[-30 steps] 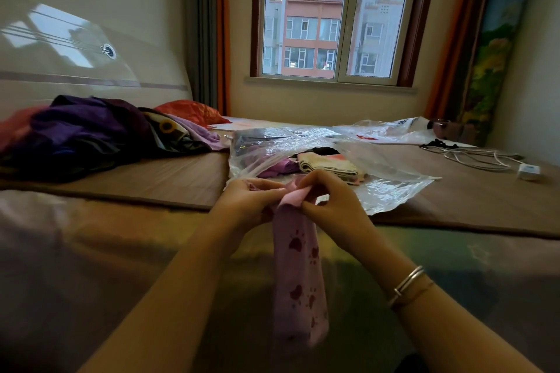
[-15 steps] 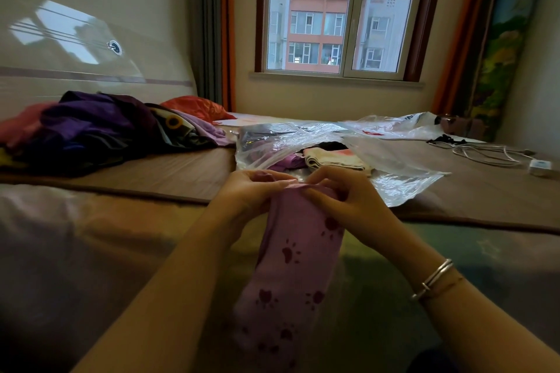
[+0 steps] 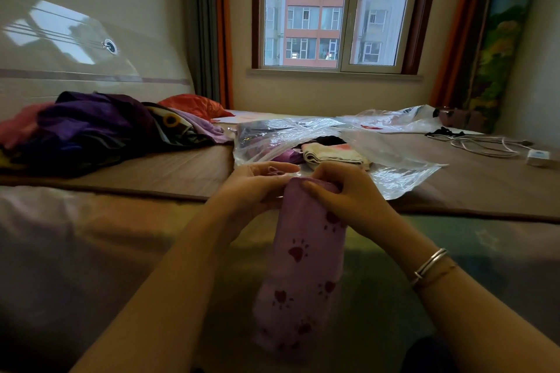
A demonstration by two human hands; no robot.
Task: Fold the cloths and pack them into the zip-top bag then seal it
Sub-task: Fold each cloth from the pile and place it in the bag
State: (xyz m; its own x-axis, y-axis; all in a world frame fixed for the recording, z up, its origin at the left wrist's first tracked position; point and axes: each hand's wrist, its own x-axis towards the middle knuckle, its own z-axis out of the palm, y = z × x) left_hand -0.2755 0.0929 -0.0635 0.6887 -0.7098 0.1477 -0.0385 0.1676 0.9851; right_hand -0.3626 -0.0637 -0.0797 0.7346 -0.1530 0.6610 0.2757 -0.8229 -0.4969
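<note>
A long, soft lilac cloth printed with dark pink paw marks (image 3: 303,263) hangs in front of the person, its long axis running nearly straight down from the fingers toward the lap, its top edge held up just short of the bed's edge. The left hand (image 3: 254,188) pinches the top left corner, fingers curled round bunched fabric; the right hand (image 3: 348,194) grips the top right, thumb laid across the front. Both hands sit close together and level, so neither is clearly nearer the cloth's free lower end, which dangles well below them. Any fold, I judge, must bring that low end up.

Just beyond the knuckles lies the clear crinkled zip-top plastic bag (image 3: 403,179), mouth toward the person, with a folded cream and pink cloth (image 3: 333,154) inside. Farther left, a heap of purple and dark clothes (image 3: 91,127) rests on the brown bed mat (image 3: 169,166).
</note>
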